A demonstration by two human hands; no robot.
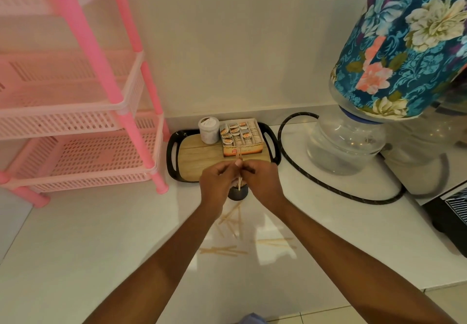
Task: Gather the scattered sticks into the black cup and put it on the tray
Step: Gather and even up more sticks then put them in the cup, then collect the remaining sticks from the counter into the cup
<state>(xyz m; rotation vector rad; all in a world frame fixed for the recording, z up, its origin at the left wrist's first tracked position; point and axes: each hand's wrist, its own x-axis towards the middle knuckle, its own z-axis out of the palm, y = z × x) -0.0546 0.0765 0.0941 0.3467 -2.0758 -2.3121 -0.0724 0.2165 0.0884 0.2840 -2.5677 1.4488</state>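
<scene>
A black cup (pixel 237 193) stands on the white counter just in front of the tray (pixel 192 151), which has black handles and a wooden base. Above the cup, my left hand (pixel 217 182) and my right hand (pixel 262 179) meet and pinch a small upright bundle of wooden sticks (pixel 239 162). The bundle's lower ends dip into the cup's mouth. Several more sticks lie scattered on the counter nearer to me: one cluster (pixel 231 220), a pair (pixel 223 250) and another pair (pixel 275 242).
On the tray stand a white jar (pixel 208 130) and an open box of sachets (pixel 241 135). A pink rack (pixel 83 126) fills the left. A water bottle with a floral cover (pixel 394 76) and a black hose (pixel 326 187) are on the right.
</scene>
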